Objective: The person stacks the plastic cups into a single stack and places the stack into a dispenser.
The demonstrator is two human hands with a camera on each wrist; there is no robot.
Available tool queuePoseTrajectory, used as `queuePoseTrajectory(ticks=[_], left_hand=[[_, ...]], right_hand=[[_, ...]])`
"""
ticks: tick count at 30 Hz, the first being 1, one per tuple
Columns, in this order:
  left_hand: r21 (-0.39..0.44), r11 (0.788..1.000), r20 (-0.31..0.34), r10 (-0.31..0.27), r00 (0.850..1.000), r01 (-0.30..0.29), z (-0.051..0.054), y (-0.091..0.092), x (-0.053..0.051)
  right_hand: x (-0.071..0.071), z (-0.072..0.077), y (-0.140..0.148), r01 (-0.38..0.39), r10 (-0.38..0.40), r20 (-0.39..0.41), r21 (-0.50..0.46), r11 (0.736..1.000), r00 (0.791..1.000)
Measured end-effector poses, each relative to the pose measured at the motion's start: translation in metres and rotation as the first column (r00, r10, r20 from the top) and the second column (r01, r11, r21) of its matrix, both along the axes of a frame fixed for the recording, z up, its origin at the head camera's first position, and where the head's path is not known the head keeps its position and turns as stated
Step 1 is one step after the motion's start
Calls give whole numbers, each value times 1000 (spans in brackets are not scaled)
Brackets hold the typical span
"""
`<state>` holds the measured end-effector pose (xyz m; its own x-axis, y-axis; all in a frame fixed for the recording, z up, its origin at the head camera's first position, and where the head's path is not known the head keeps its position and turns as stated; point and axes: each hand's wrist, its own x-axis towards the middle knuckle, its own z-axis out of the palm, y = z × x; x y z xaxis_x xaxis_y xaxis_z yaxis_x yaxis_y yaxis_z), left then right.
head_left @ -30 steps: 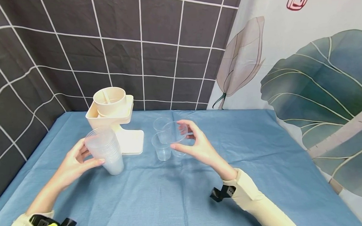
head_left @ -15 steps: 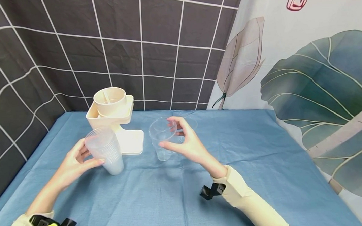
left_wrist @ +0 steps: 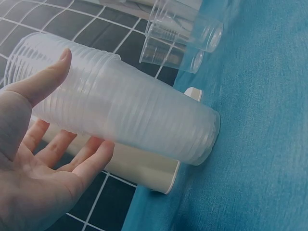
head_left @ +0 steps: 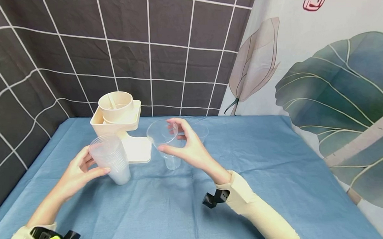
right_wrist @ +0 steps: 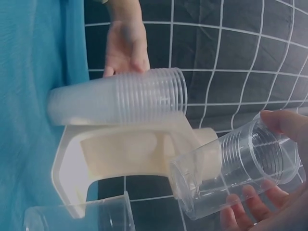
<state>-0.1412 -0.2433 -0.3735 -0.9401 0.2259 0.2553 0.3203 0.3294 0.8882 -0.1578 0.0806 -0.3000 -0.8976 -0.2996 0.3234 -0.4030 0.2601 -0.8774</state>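
Observation:
My left hand (head_left: 79,172) grips a tall stack of nested clear plastic cups (head_left: 111,158), thumb on one side and fingers on the other. The stack leans slightly, and its base meets the blue cloth in the left wrist view. My right hand (head_left: 194,149) holds a single clear plastic cup (right_wrist: 226,168) near its rim, raised off the table and tilted in the right wrist view. Below and behind that hand stand other clear cups, one at the front (head_left: 172,163) and one at the right (head_left: 202,130), partly hidden by the hand.
Behind the stack rises a cream stand (head_left: 115,128) with a round holder (head_left: 115,106) on top and a flat white base (head_left: 139,150) extending to the right. Blue cloth (head_left: 169,209) covers the table. A dark gridded curtain (head_left: 169,63) hangs at the back.
My right hand has moved left, carrying the single cup away from above the standing cups and closer to the stack. My left hand and the stack have stayed in place.

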Motion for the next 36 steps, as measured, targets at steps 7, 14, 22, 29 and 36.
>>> queuePoseTrajectory(ticks=[7,14,22,29,36], left_hand=[[20,1000,11,-2,1000,2,0,-1,-1],[-5,1000,22,0,1000,0,0,-1,0],[8,1000,22,-7,1000,7,-1,-2,0],[5,1000,21,-7,1000,7,0,-1,0],[3,1000,15,-8,1000,8,1,-1,1]], right_hand=[[-2,8,-11,-26,25,-6,-36,999,1000],[-5,9,-21,-40,39,-21,-65,997,999],[-8,14,-34,-76,70,-60,-106,992,996],[-8,16,-43,-106,96,-81,-121,987,992],[-6,20,-49,-123,111,-107,-110,986,988]])
